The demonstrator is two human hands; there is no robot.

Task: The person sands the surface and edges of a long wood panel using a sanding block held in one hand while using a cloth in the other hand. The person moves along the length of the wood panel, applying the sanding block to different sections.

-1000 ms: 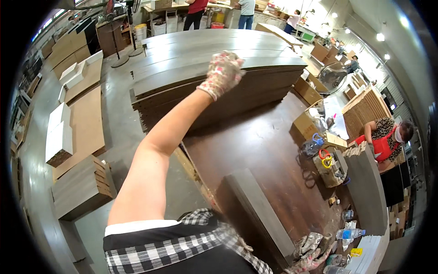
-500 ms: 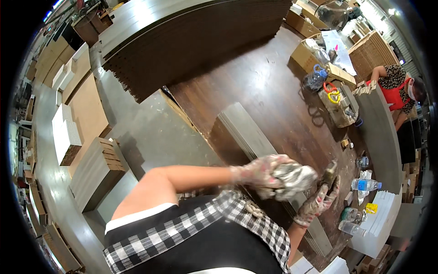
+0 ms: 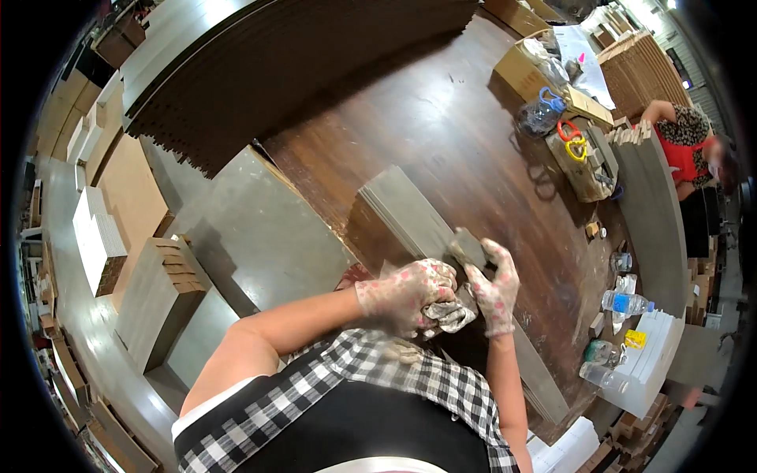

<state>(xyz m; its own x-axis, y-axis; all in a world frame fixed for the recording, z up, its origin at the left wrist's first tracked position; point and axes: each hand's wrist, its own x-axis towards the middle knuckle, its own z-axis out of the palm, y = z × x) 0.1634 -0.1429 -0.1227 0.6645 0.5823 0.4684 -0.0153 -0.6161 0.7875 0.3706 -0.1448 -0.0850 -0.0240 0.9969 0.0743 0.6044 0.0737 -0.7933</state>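
Note:
My left hand [image 3: 408, 296], in a pink-spotted white glove, grips a crumpled grey-white rag [image 3: 451, 317] in front of my chest. Close beside it on the right, my gloved right hand [image 3: 497, 298] holds a small greyish block-like piece [image 3: 467, 247] between thumb and fingers; its exact kind I cannot make out. Both hands are over a long stack of narrow grey boards [image 3: 410, 209] that lies slantwise on the brown tabletop [image 3: 331, 150]. My hands and the rag hide the middle of that stack.
A tall stack of dark-edged panels [image 3: 300, 79] stands at the far left. To the right are scissors [image 3: 578, 148] on a worn container, a blue-handled jug [image 3: 542, 114], and bottles [image 3: 627, 303] near white boards [image 3: 653, 355]. A co-worker in red [image 3: 686, 162] is at the far right.
Both hands have moved left, the right one also upward, and come closer together. The rag has dropped lower toward my chest, and the small block has come left with my right hand.

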